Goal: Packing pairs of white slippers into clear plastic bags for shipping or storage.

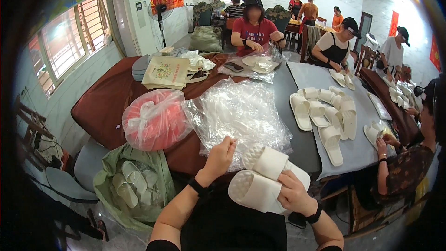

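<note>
white slippers [262, 176] | right hand [292, 194] fingers gripping them; left hand [219, 154] fingers pinching clear bags [239, 114]

Matt white foam slippers [260, 176] (textured soles) w/ glossy, crinkly clear plastic bags [239, 111]

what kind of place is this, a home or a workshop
Probably a small packing workshop set up in a large room. Several people sit around tables sorting white slippers, a stack of clear plastic bags lies ready, and the right hand holds a slipper pair.
</note>
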`<action>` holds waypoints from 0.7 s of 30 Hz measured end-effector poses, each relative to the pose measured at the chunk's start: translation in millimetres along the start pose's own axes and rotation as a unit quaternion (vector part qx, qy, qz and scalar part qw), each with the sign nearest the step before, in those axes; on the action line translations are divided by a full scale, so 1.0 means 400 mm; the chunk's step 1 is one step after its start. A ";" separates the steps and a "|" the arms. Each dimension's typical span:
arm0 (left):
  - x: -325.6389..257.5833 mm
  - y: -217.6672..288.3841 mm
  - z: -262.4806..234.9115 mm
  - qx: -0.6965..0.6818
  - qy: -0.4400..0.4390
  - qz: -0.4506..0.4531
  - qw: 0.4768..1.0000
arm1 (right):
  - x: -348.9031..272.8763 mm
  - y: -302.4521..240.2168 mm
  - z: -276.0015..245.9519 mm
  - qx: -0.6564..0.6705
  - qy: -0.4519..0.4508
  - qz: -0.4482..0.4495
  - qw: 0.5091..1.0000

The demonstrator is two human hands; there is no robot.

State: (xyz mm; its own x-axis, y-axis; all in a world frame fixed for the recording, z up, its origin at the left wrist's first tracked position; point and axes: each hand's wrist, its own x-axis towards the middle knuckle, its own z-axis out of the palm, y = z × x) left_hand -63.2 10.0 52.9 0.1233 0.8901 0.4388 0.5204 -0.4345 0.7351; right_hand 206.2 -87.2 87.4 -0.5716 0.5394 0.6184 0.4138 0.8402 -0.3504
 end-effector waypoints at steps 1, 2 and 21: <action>-0.004 0.002 0.003 -0.006 0.002 0.003 1.000 | 0.010 0.013 0.003 0.002 0.001 -0.001 1.000; -0.006 0.003 0.006 -0.014 0.003 0.008 1.000 | 0.017 0.038 0.015 0.015 -0.016 -0.007 1.000; -0.057 0.108 0.036 0.214 -0.049 0.256 0.941 | 0.014 0.171 0.144 -0.072 0.012 0.096 0.993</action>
State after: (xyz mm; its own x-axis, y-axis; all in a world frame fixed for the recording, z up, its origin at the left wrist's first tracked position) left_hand -31.5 -27.2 67.3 0.5170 0.5959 0.6145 0.6611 -0.7340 0.1556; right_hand 190.7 -23.5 26.4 -0.4550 0.6863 0.5674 0.6119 0.7039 -0.3607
